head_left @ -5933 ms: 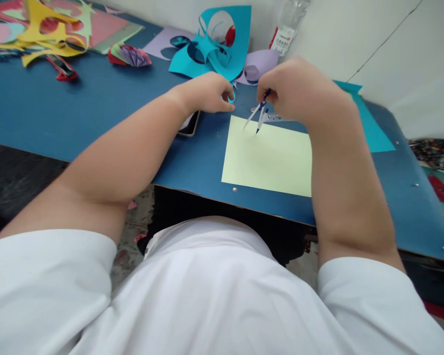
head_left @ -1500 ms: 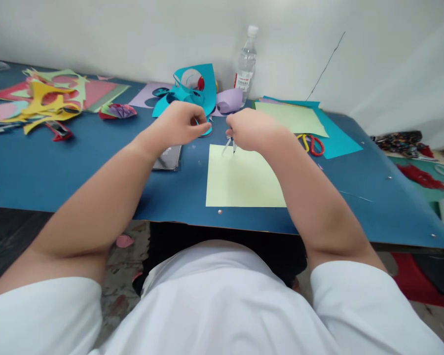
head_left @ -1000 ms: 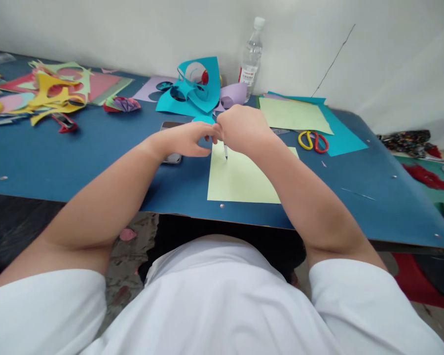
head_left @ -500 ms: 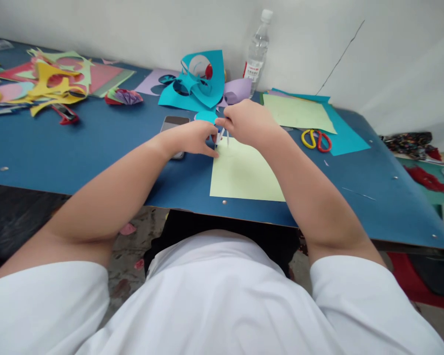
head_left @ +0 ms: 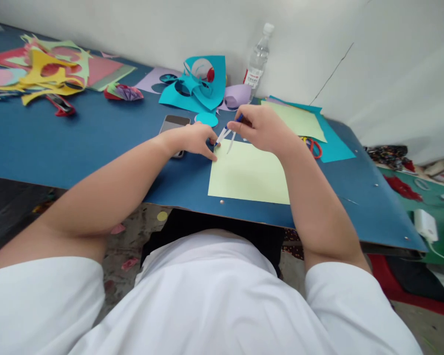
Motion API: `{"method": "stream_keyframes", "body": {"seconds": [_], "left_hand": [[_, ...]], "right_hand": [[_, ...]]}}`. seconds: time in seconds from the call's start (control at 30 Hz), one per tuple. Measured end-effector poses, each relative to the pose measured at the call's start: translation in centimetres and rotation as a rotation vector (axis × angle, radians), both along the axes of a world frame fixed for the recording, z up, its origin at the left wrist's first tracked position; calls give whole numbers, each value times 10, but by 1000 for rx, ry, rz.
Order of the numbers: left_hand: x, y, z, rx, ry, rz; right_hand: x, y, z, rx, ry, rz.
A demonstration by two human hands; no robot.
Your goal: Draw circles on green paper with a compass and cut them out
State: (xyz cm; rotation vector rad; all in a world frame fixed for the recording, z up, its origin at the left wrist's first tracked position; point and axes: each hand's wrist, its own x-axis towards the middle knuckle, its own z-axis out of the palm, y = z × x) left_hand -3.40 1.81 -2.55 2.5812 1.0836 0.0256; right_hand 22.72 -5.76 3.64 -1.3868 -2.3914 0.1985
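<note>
My right hand (head_left: pixel 257 125) is closed on the top of a white-and-blue drawing compass (head_left: pixel 222 135). The compass leans to the right, its two legs spread over the upper left corner of a pale green paper sheet (head_left: pixel 251 172). One leg tip, by my left fingers, is at the sheet's corner; whether the other touches the paper I cannot tell. My left hand (head_left: pixel 200 140) rests at that corner, thumb and forefinger apart, the thumb on the left edge. Beneath and behind my left wrist lies a phone (head_left: pixel 174 121), partly covered. A blue paper circle (head_left: pixel 206 119) sits just beyond my left hand.
Blue cut-out paper (head_left: pixel 210 91) and a plastic bottle (head_left: pixel 257 64) stand by the wall. Red-and-yellow-handled scissors (head_left: pixel 315 148) lie beside my right forearm, near stacked sheets (head_left: pixel 338 145). Yellow scraps (head_left: pixel 46 74) and a folded paper piece (head_left: pixel 124 92) are on the left.
My right hand has shifted right and slightly down, tilting the compass from nearly upright to a rightward lean. My left hand stays at the sheet's corner. The view has shifted a little.
</note>
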Motion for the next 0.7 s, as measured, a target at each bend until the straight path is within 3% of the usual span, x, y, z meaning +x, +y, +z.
{"method": "stream_keyframes", "body": {"seconds": [0.2, 0.47, 0.7], "left_hand": [[2, 1, 2, -15, -18, 0], [4, -3, -3, -114, -307, -97], [12, -7, -11, -480, -649, -67]], "right_hand": [[5, -18, -32, -64, 111, 149], [6, -16, -64, -68, 238, 172], [8, -12, -73, -44, 273, 218]]}}
